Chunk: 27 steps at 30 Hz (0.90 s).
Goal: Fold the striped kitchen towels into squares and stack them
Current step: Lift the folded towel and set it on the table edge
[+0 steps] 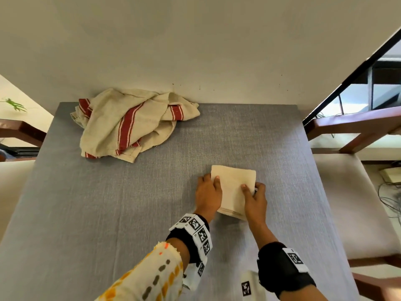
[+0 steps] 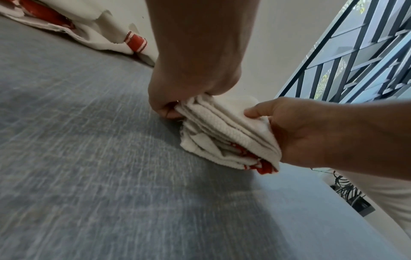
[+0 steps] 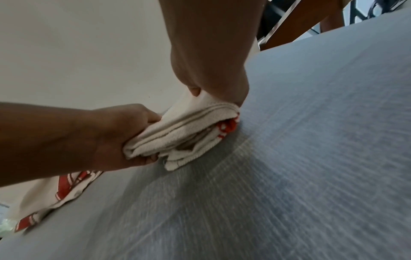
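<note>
A cream towel with red stripes, folded into a thick square (image 1: 233, 187), is held between both hands over the grey table (image 1: 108, 203). My left hand (image 1: 208, 192) grips its left edge, thumb on top and fingers underneath. My right hand (image 1: 255, 198) grips the right edge the same way. In the left wrist view the folded towel (image 2: 222, 133) shows stacked layers and a red stripe at its near corner, which is raised slightly off the table. The right wrist view shows the same folded towel (image 3: 182, 133) pinched from both sides. A crumpled heap of striped towels (image 1: 130, 124) lies at the back left.
The table stands against a pale wall (image 1: 195, 51). A wooden chair with a pale seat (image 1: 351, 203) is to the right, and another wooden chair frame (image 1: 21, 129) to the left. Cables (image 1: 390, 198) lie on the floor at the far right.
</note>
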Each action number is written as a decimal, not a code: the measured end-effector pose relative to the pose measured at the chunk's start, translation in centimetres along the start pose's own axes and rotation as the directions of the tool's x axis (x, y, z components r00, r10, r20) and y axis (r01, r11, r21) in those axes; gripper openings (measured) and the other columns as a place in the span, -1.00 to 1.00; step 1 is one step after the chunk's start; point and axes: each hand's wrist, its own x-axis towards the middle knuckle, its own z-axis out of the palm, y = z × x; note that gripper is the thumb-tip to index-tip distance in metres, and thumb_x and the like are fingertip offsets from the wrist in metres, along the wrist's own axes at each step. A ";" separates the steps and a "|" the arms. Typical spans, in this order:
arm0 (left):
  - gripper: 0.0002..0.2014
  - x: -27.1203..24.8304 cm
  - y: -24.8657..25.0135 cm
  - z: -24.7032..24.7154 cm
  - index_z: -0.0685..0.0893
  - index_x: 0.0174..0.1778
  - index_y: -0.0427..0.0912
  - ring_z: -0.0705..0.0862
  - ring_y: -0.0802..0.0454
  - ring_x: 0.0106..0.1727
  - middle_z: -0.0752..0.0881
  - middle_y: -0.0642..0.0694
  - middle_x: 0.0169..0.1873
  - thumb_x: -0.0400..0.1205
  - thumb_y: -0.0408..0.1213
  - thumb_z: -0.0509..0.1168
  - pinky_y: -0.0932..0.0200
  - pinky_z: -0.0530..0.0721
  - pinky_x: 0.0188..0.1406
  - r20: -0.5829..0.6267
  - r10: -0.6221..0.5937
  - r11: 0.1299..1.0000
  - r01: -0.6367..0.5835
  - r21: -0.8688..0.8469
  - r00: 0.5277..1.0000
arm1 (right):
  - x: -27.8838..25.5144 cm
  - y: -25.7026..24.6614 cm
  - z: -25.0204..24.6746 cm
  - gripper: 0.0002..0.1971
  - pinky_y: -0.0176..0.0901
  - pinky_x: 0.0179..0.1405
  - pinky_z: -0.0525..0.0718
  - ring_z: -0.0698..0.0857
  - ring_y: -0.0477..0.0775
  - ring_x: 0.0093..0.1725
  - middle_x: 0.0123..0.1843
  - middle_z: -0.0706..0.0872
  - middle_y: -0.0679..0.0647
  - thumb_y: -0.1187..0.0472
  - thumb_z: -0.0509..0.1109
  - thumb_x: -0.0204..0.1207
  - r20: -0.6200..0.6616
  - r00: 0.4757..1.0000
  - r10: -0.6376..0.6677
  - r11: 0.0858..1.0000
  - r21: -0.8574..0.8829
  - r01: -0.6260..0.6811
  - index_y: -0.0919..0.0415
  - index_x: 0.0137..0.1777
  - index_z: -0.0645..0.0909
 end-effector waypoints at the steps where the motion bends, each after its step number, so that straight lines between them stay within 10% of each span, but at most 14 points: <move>1: -0.62 0.1 0.0 -0.2 0.46 0.26 -0.33 0.58 -0.24 0.17 0.53 -0.28 0.22 0.72 -0.11 0.01 -0.04 0.54 0.16 0.005 0.002 1.000 -0.002 -0.009 1.000 | -0.1 -0.3 -0.2 -0.80 -0.22 -0.20 0.50 0.55 0.00 -0.09 -0.01 0.51 -0.02 0.12 0.25 0.60 0.024 1.000 -0.007 0.999 0.042 0.006 0.05 0.13 0.29; 11: -0.79 0.8 3.8 -2.1 0.34 -0.06 -0.21 0.54 0.06 -0.22 0.56 -0.03 -0.22 0.72 -0.12 0.03 0.09 0.49 -0.12 0.089 0.154 0.894 -0.100 -0.438 0.984 | 1.4 -4.4 -3.4 -0.80 -0.25 -0.21 0.54 0.56 -0.12 -0.09 -0.04 0.55 -0.13 0.14 0.24 0.60 0.082 0.990 -0.111 0.959 0.270 0.085 0.06 0.17 0.33; 23: -0.72 7.0 12.9 2.4 0.56 0.01 -0.29 0.60 -0.13 -0.08 0.62 -0.23 -0.09 0.65 -0.11 0.20 0.03 0.53 -0.10 -0.184 0.139 0.915 -0.197 -0.351 0.973 | 12.0 -8.4 -7.8 -0.75 0.14 0.12 0.61 0.55 0.06 0.07 0.10 0.58 0.03 0.00 0.23 0.60 -0.014 0.995 -0.096 0.984 0.150 0.097 0.10 0.18 0.48; 27: -0.69 9.2 16.2 4.3 0.51 0.16 -0.32 0.55 -0.01 -0.06 0.59 -0.13 -0.05 0.65 -0.14 0.22 0.16 0.47 -0.11 -0.164 0.107 0.895 -0.167 -0.414 0.981 | 16.7 -8.8 -9.3 -0.73 -0.02 0.03 0.54 0.58 0.13 0.10 0.07 0.62 0.08 0.04 0.24 0.60 -0.046 0.992 -0.114 0.982 0.144 0.120 0.19 0.17 0.53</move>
